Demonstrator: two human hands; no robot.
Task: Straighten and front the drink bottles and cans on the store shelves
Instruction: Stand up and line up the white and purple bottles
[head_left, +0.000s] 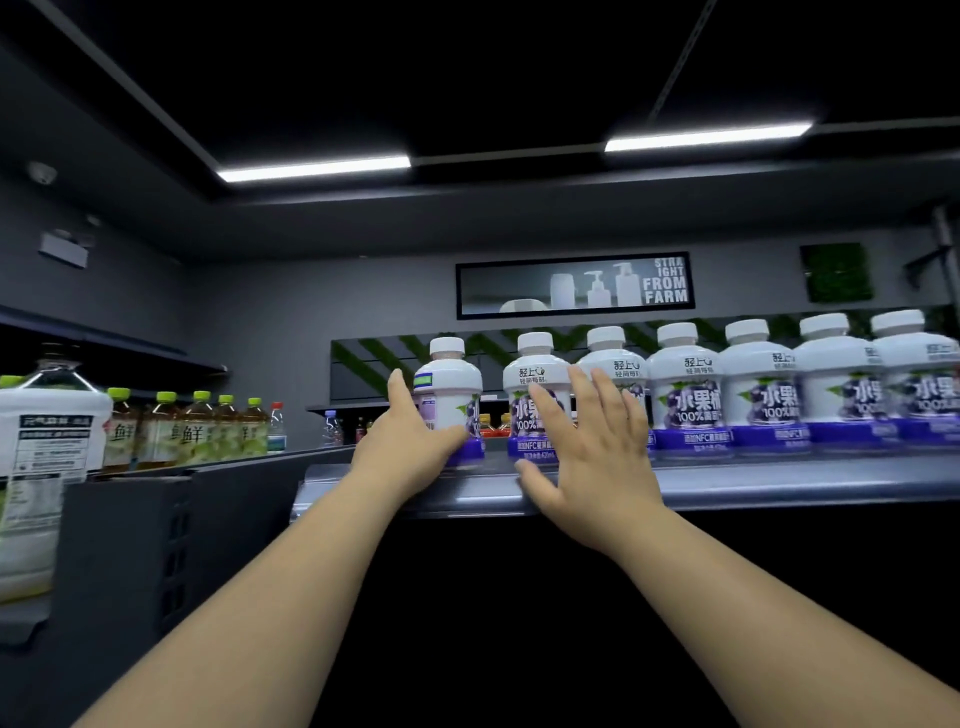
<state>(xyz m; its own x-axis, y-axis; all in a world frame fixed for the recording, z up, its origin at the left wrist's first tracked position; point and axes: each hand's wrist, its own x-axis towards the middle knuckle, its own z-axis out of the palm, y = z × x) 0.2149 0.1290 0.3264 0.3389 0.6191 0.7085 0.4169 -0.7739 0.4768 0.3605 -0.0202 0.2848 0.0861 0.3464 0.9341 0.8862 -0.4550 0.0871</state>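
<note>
- Left hand (410, 441) grips the low part of the end bottle (449, 379): thumb up its left side, fingers curled across the front.
- I see that bottle upright, cap on top, on the shelf (779, 483) near the front edge. Its purple label is turned off to the right, with the plain side panel toward me.
- Right hand (597, 441) is wide and flat, fingers spread and straight, holding nothing.
- It sits just right of the left hand, in front of the second bottle (535, 374) and third bottle (615, 364). Contact: I can't tell.
- Right of that hand there are four more bottles (758, 384), upright in a row, labels facing me.
- All are opaque white, so the contents aren't visible.
- Far left of the left hand are green-capped tea bottles (197, 431) holding amber liquid, and a big clear jug (47, 431).
</note>
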